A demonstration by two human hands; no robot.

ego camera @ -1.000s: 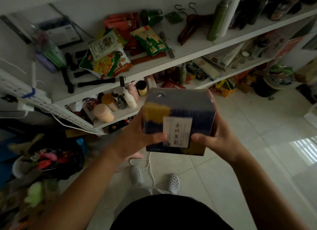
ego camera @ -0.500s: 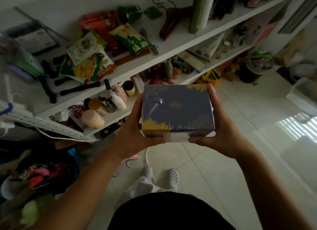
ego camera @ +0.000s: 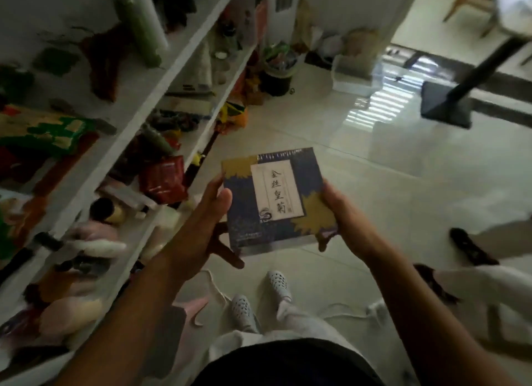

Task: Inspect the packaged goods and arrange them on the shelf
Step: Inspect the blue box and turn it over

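A dark blue box (ego camera: 273,227) with yellow leaf shapes and a white label of Chinese writing is held flat in front of me, label side up, over the tiled floor. My left hand (ego camera: 201,230) grips its left edge, thumb on top and fingers underneath. My right hand (ego camera: 342,213) grips its right edge with the fingers curled under the corner. The white shelf (ego camera: 161,98) runs along my left, crowded with snack bags (ego camera: 37,135), a red packet (ego camera: 162,180), bottles and jars, all blurred.
A green bottle (ego camera: 141,29) stands on the upper shelf board. A black stand base (ego camera: 446,103) sits on the floor at right, with a white bin (ego camera: 354,75) behind it. Dark slippers (ego camera: 472,247) and a white cord (ego camera: 345,313) lie near my feet.
The box has been turned so its labelled face points up. My view has swung right, putting the shelf at the left and showing more floor. Both hands stay on the box.
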